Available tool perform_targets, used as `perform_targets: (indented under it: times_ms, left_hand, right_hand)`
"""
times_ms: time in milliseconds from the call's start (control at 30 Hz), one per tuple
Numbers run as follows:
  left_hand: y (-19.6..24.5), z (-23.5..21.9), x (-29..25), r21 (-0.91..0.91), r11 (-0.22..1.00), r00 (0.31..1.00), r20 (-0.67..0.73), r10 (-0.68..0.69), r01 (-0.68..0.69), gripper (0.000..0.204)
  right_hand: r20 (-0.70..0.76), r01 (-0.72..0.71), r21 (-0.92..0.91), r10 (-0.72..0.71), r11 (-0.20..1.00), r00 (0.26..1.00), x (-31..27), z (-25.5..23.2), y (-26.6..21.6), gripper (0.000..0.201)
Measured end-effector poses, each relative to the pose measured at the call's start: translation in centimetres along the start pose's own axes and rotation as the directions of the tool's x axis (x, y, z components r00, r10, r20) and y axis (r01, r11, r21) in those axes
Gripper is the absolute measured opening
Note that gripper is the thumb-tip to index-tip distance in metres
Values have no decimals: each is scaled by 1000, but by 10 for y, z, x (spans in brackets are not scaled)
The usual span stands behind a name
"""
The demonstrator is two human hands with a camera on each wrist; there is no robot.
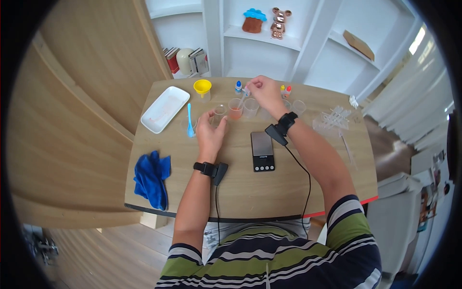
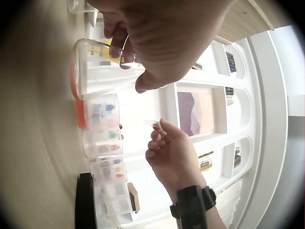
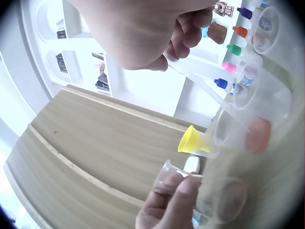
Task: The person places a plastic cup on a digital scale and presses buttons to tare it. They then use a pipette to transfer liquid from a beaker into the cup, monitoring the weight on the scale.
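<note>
The right hand (image 1: 268, 96) pinches the top of a clear pipette (image 3: 209, 91), which slants down into a clear cup (image 1: 235, 110) with orange-red liquid at its bottom. Just left of that cup, the left hand (image 1: 210, 136) grips another clear cup (image 3: 221, 200) low over the table, thumb on one side and fingers on the other. In the left wrist view the left hand (image 2: 167, 40) is at the top, its fingertips by a cup (image 2: 90, 71) with printed marks; the right hand (image 2: 172, 155) is beyond, above the row of cups.
A yellow funnel (image 1: 202, 86), small dropper bottles (image 1: 238, 86) and more clear cups (image 1: 250, 108) stand farther back. Left are a white tray (image 1: 165, 110), blue spoon (image 1: 189, 120) and blue cloth (image 1: 153, 180). A black scale (image 1: 263, 151) lies mid-table, several pipettes (image 1: 336, 117) at right.
</note>
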State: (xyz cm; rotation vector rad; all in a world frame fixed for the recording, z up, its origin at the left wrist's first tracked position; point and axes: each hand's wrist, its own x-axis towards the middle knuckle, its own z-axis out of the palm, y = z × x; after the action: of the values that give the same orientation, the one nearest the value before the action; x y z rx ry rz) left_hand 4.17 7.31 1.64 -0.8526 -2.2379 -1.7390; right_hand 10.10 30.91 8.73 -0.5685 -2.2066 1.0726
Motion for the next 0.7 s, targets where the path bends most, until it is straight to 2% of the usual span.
perform_targets:
  times_ms: [33, 100, 200, 400, 467, 533, 633, 700]
  left_hand:
    - [-2, 3, 2, -2, 1000, 1000, 0, -9, 9, 42]
    - [-1, 6, 7, -3, 1000, 1000, 12, -18, 19, 42]
    - [6, 9, 20, 108, 994, 997, 68, -35, 28, 45]
    - [14, 6, 47, 196, 980, 984, 176, -5, -30, 49]
    - [13, 5, 52, 188, 981, 977, 210, 18, -59, 40]
    - [15, 2, 56, 194, 979, 975, 221, 9, -53, 40]
    - [13, -1, 57, 197, 980, 972, 233, -8, -39, 40]
    - [15, -2, 56, 190, 981, 973, 233, -7, -39, 40]
  right_hand:
    - [-19, -12, 10, 12, 1000, 1000, -5, 0, -8, 28]
    - [28, 15, -128, -11, 992, 1000, -12, -3, -22, 28]
    - [35, 24, -154, -18, 988, 999, -14, -6, -29, 27]
    - [41, 21, -127, -16, 992, 999, -14, -7, -26, 26]
    - [48, 0, -115, 6, 993, 999, -14, -8, -25, 25]
    - [65, -24, -105, 31, 994, 997, -13, -7, -23, 25]
    - [38, 23, -114, -19, 993, 999, -14, -4, -15, 24]
    - [45, -15, -122, 21, 992, 999, -12, -3, -12, 24]
